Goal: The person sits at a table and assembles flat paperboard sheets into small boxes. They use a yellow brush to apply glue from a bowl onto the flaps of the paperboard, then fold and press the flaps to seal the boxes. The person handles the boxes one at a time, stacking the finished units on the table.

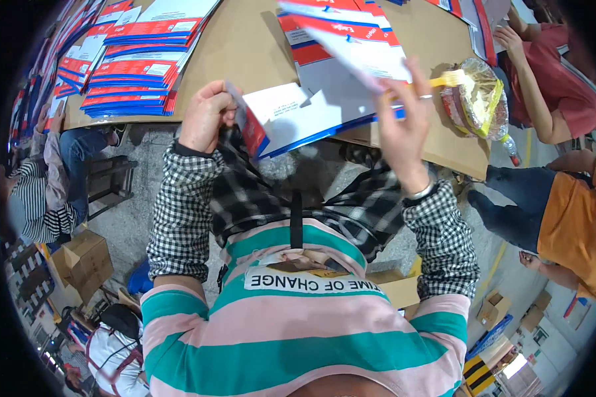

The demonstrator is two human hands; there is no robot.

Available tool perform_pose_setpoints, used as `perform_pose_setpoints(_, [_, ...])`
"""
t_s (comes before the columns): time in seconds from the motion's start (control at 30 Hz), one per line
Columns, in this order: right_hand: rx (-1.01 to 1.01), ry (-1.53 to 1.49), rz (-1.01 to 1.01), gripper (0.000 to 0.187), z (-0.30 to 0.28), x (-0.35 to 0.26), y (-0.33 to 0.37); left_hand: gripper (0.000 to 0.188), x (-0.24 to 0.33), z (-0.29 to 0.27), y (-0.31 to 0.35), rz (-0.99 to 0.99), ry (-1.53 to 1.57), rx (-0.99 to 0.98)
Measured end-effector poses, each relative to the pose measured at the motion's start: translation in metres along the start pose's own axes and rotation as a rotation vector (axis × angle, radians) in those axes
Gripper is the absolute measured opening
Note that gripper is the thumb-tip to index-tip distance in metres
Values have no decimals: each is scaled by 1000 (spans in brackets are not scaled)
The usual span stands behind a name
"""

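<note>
My left hand [208,116] is closed on the left flap of a partly folded printed card sheet [319,118]. Its inside is white, its outer edge blue and red, and it extends over the near table edge. A red and white panel [354,49], blurred by motion, stands tilted above it. My right hand [407,122] pinches that panel's lower corner between thumb and fingers; a ring is on one finger. Behind these fingers runs the handle of a yellow brush-like tool [449,79]; whether the hand grips it I cannot tell. More red and white card lies under the panel.
Stacked red, white and blue cards [136,73] fill the left of the brown table [245,49]. A clear plastic-wrapped package [473,109] and a bottle [510,147] lie at the right edge. Other people sit or stand on both sides; a cardboard box [83,264] is at left.
</note>
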State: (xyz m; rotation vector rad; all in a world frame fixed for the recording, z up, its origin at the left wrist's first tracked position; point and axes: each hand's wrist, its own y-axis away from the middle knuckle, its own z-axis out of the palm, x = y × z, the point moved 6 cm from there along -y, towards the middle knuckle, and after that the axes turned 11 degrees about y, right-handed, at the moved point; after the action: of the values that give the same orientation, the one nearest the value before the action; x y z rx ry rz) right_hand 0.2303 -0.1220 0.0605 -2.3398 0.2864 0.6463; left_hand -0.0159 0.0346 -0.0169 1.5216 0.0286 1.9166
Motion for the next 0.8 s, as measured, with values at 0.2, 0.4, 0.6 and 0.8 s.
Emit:
perform_pose_setpoints(0.2, [323,-351,157,9,-63,6,-44,20,6,-39,-2,59,-440,40])
perform_pose_setpoints(0.4, [367,-602,11,10,-80,-20,-51,38,60,91,14,461,-717,-110])
perform_pose_setpoints(0.6, [392,-583,-128,8,-100,-67,-48,82,41,203,-27,137,-1115,-412])
perform_pose_setpoints(0.8, [473,-568,-53,10,-112,-55,-37,82,28,210,-39,301,-988,-393])
